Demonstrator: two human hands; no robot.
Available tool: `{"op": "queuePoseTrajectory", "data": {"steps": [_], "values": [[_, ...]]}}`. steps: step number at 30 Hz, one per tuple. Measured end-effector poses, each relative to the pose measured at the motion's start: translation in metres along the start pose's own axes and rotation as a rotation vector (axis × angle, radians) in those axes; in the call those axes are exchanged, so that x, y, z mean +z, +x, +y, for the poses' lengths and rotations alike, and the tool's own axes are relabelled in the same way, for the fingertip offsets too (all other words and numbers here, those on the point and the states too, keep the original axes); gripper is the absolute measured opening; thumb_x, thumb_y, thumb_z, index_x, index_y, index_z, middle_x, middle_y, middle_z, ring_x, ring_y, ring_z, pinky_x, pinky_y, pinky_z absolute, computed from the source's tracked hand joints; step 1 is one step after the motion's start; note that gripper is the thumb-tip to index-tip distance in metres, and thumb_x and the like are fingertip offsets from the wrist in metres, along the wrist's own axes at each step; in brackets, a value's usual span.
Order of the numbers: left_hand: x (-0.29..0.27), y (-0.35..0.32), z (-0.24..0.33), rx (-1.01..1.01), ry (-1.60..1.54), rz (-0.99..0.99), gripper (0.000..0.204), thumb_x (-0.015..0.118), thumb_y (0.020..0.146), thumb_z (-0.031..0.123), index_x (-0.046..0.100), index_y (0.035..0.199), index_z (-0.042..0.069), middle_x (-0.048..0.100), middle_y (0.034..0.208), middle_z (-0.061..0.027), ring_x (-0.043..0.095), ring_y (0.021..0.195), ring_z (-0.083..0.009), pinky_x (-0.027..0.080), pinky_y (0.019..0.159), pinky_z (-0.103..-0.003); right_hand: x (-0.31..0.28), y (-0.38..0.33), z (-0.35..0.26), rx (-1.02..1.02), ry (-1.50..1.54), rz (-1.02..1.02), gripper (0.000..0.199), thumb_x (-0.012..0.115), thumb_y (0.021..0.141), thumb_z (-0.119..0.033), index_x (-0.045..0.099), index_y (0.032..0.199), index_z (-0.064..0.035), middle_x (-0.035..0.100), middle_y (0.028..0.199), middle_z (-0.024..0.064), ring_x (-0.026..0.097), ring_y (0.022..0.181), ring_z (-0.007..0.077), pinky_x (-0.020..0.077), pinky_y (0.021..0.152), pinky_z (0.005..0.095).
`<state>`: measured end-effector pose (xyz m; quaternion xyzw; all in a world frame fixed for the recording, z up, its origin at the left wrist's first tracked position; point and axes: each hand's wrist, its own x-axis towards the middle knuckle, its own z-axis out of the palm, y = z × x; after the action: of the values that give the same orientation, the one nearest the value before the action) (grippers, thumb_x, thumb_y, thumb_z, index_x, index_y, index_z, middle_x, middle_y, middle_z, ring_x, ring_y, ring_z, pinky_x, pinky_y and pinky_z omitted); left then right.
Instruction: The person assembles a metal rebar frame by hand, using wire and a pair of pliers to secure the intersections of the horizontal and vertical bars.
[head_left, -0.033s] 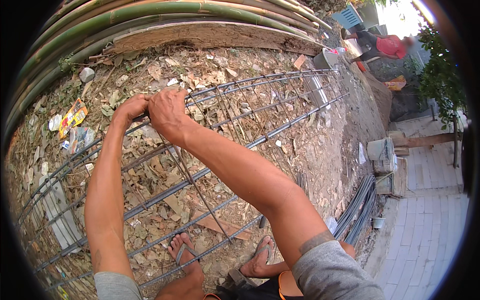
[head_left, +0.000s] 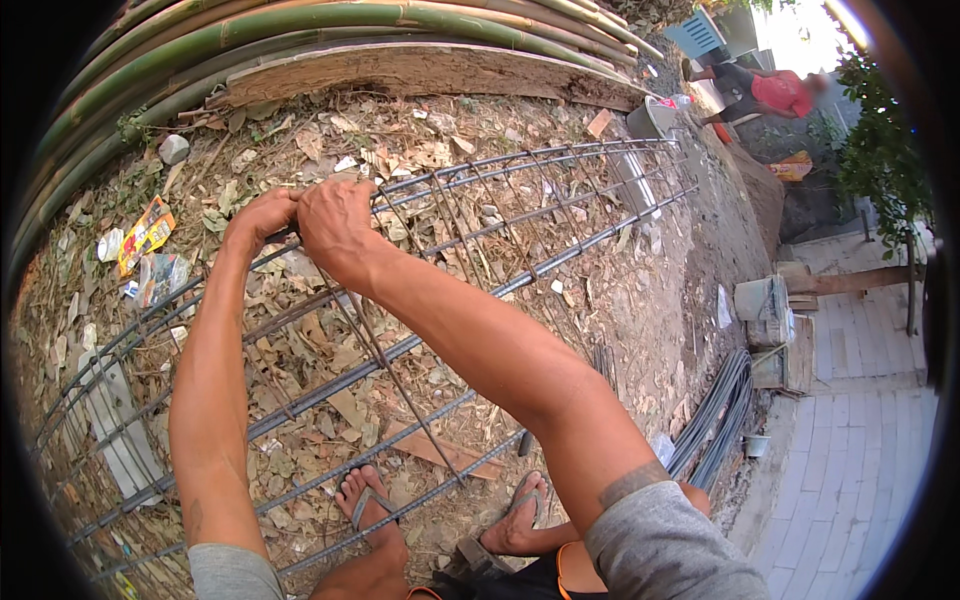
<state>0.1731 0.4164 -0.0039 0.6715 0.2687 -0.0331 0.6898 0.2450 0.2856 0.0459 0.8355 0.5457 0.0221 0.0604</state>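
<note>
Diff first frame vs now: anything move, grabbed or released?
No visible change. Left hand and right hand stay close together at the far edge of the rebar cage, and the cage lies as before. No grab or release shows, though the fingertips are partly hidden. The background person in red also looks unchanged.

Dry leaves litter the ground (head_left: 660, 300), with bamboo (head_left: 300, 25) and a plank (head_left: 430, 72) along its far side. At right are pale paving (head_left: 865, 460), a leafy tree (head_left: 875, 150) and bright daylight (head_left: 800, 40).
</note>
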Motion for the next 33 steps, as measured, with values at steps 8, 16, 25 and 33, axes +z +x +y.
{"op": "queuePoseTrajectory", "data": {"steps": [8,16,25,33], "values": [[-0.050,0.022,-0.037,0.172,0.351,0.031,0.035,0.058,0.093,0.029,0.072,0.117,0.007,0.074,0.100,-0.0018,0.064,0.084,-0.0148,0.049,0.078,-0.031,-0.016,0.009,-0.021,-0.077,0.118,0.048,0.016,0.066,0.085,-0.017,0.076,0.093,-0.0076,0.074,0.094,0.0143,0.072,0.088,0.0297,0.0500,0.076,0.0534],[-0.006,-0.015,0.005,-0.068,0.152,0.123,0.016,0.064,0.091,0.030,0.074,0.095,0.018,0.062,0.075,0.0098,0.053,0.068,-0.0037,0.039,0.055,-0.026,-0.031,0.023,0.002,-0.073,0.120,-0.120,0.029,0.075,0.085,-0.025,0.072,0.096,0.0009,0.073,0.093,0.0197,0.072,0.086,0.0328,0.0580,0.075,0.0417],[-0.003,-0.018,0.008,-0.002,0.371,0.154,0.026,0.071,0.089,0.036,0.078,0.106,0.018,0.074,0.087,0.0057,0.054,0.067,-0.0047,0.041,0.062,-0.025,-0.040,0.021,0.011,0.016,0.108,-0.158,0.035,0.075,0.083,-0.024,0.071,0.110,-0.0023,0.073,0.108,0.0166,0.072,0.101,0.0306,0.0579,0.084,0.0395],[-0.002,-0.024,0.000,0.132,0.376,0.125,0.032,0.065,0.092,0.041,0.077,0.113,0.019,0.073,0.086,0.0037,0.056,0.072,-0.0069,0.046,0.066,-0.028,-0.037,0.038,0.011,-0.125,0.030,-0.245,0.027,0.072,0.082,-0.021,0.075,0.104,-0.0061,0.074,0.107,0.0152,0.072,0.101,0.0315,0.0578,0.083,0.0397]]}}
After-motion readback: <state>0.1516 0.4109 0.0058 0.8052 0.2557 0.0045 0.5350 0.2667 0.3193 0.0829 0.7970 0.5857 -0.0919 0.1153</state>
